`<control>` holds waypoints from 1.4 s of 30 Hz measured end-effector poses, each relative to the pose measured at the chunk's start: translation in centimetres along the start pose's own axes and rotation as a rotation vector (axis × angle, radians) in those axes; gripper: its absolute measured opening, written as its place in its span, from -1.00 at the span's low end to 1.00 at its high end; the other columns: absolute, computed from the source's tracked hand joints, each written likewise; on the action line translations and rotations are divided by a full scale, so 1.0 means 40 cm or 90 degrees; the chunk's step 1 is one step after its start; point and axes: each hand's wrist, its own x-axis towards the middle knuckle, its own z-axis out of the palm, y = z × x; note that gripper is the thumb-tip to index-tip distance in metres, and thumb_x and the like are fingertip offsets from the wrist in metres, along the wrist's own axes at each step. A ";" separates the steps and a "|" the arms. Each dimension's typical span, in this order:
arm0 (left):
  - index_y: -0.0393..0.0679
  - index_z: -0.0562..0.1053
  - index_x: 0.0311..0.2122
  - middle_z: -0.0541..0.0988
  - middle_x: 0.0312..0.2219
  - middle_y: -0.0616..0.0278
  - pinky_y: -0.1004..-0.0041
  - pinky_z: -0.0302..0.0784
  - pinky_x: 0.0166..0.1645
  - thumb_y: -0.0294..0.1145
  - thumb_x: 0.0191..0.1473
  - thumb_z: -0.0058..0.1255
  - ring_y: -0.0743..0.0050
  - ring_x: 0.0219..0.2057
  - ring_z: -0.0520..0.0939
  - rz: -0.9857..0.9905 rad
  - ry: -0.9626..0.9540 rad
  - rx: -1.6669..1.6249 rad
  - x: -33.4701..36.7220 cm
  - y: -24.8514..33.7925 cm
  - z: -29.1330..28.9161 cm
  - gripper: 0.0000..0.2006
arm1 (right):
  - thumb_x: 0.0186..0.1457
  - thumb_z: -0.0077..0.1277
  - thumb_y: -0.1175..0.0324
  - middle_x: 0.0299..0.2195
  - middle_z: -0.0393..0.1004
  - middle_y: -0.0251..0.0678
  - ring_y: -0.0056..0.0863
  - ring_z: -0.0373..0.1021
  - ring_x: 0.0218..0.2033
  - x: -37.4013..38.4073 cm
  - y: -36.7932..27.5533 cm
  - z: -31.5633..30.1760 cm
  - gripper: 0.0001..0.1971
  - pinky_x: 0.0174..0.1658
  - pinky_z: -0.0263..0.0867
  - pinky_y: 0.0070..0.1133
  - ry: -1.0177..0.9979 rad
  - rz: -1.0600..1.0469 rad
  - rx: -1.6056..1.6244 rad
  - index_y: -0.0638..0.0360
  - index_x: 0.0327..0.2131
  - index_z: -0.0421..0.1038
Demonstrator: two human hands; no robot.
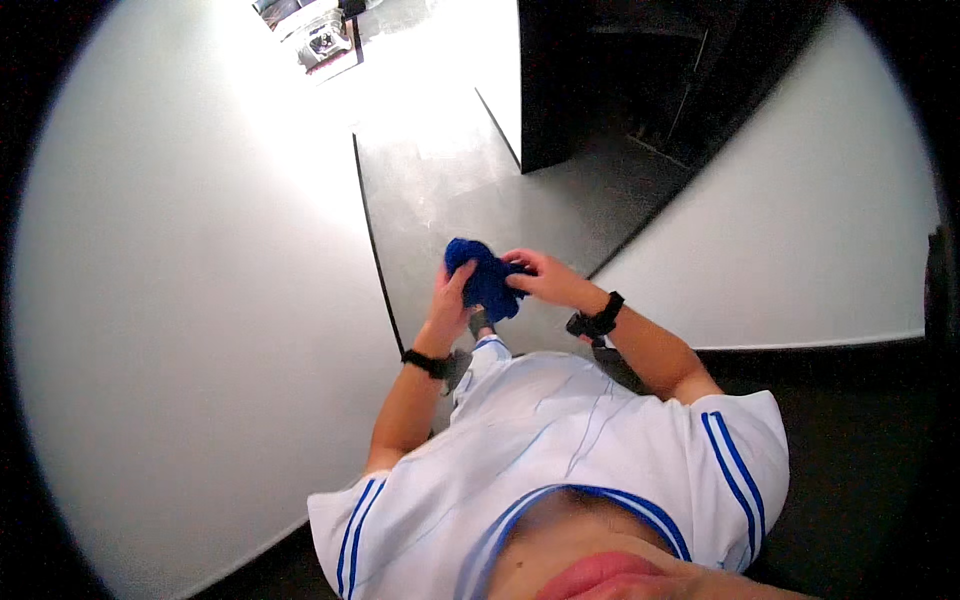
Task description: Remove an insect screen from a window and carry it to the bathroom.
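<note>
A crumpled dark blue cloth [487, 283] hangs in front of my body, between both hands. My left hand [450, 290] grips its left side, the thumb lying over the fabric. On the other side my right hand [543, 277] pinches the cloth's right edge with bent fingers. Folds hide some fingertips. Each wrist wears a black strap with a small dark device. Below the cloth, part of my foot shows above the floor.
Grey floor [430, 190] runs ahead between a white wall [190, 300] on the left and another white wall [800, 230] on the right. A dark doorway or cabinet [610, 90] stands ahead right. Far left, several objects lie beside a silvery machine [325, 45].
</note>
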 end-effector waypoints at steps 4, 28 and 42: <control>-0.04 0.39 0.24 0.64 0.00 0.20 0.24 0.69 0.06 -0.34 0.30 0.24 0.32 -0.01 0.70 0.002 -0.028 0.053 0.030 -0.084 0.012 -0.54 | 0.35 0.19 0.35 0.10 0.62 -0.11 -0.34 0.55 0.08 -0.016 0.105 -0.016 -0.53 0.15 0.49 -0.41 0.082 -0.032 -0.008 0.24 0.27 0.41; -0.07 0.37 0.23 0.57 0.00 0.22 0.29 0.62 0.11 -0.38 0.29 0.23 0.34 0.06 0.61 0.026 -0.002 0.013 -0.063 -0.080 0.002 -0.54 | 0.41 0.01 0.28 0.12 0.56 -0.41 -0.49 0.48 0.13 0.138 -0.050 -0.234 -0.64 0.19 0.42 -0.39 0.205 -0.118 0.025 0.00 0.21 0.48; -0.09 0.18 0.46 0.51 0.14 0.14 0.23 0.54 0.22 -0.37 0.21 0.36 0.23 0.14 0.56 0.005 -0.018 0.046 -0.077 -0.128 0.061 -0.20 | 0.52 -0.43 -0.30 0.23 0.41 -0.23 -0.46 0.36 0.18 0.410 -0.422 -0.305 -0.21 0.26 0.33 -0.37 0.326 -0.463 -0.173 -0.14 0.60 -0.22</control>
